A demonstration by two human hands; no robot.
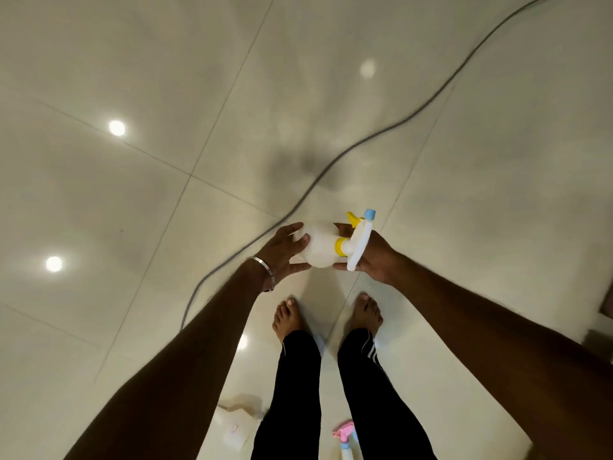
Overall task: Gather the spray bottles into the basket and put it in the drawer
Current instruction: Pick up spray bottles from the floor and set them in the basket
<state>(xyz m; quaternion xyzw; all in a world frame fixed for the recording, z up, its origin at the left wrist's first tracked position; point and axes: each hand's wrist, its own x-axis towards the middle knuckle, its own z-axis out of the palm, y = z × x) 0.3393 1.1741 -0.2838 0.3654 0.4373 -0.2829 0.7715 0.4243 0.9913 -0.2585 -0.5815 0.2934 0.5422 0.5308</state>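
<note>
Standing over a tiled floor [132, 200], a person holds a white spray bottle [323, 249] sideways between both hands, left hand [282, 252] cupping its base, right hand [373, 257] gripping the trigger end.

Home: glossy tiled floor [132, 194], bare feet [288, 318]

Below the hands, a second spray bottle [346, 441] with a pink head is cut off by the bottom edge. The right hand [371, 257] is partly hidden behind the held bottle's [320, 245] sprayer. Far right of it, a dark blurred shape [605, 305] at the edge cannot be identified.
</note>
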